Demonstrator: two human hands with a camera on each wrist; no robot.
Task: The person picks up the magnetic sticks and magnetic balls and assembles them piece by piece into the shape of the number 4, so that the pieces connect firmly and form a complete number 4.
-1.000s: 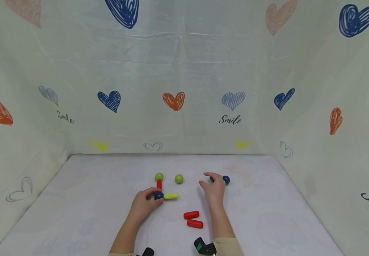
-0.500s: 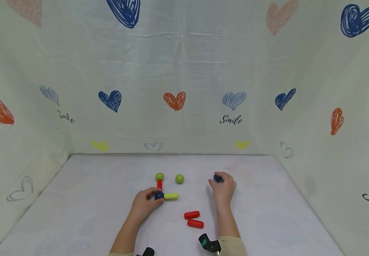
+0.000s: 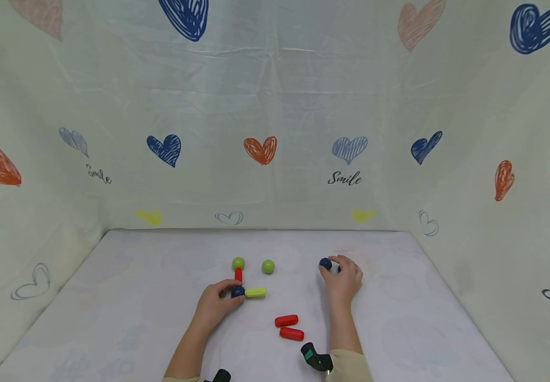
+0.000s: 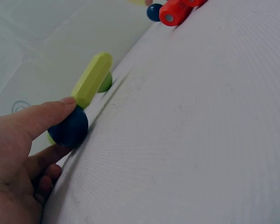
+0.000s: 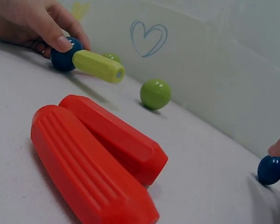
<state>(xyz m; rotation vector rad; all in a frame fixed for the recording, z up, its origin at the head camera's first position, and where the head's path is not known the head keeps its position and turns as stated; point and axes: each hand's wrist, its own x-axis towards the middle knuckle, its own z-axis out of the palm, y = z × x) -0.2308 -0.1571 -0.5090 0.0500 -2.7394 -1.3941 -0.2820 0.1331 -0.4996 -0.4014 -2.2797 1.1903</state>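
Observation:
My left hand [image 3: 215, 305] pinches a dark blue ball [image 4: 70, 127] between thumb and fingers. A yellow-green stick [image 3: 255, 292] joins its right side. From its far side a red stick [image 3: 238, 274] reaches to a green ball [image 3: 238, 262]. Over at the right, my right hand [image 3: 343, 281] has thumb and index finger apart beside a loose blue ball [image 3: 325, 263]. A fingertip overlaps that ball in the right wrist view; whether it presses on it I cannot tell. Another blue ball [image 3: 339, 269] shows partly through the gap between thumb and index.
Two red sticks [image 3: 291, 333] lie close together between the forearms. A second green ball [image 3: 268, 266] stands on the white tabletop [image 3: 160, 265], right of the joined pieces. Behind the table hangs a pale curtain [image 3: 303, 106] printed with hearts.
My right hand has shifted to the right across the two loose blue balls, and the left one now shows fully. The left hand and its joined pieces hold still.

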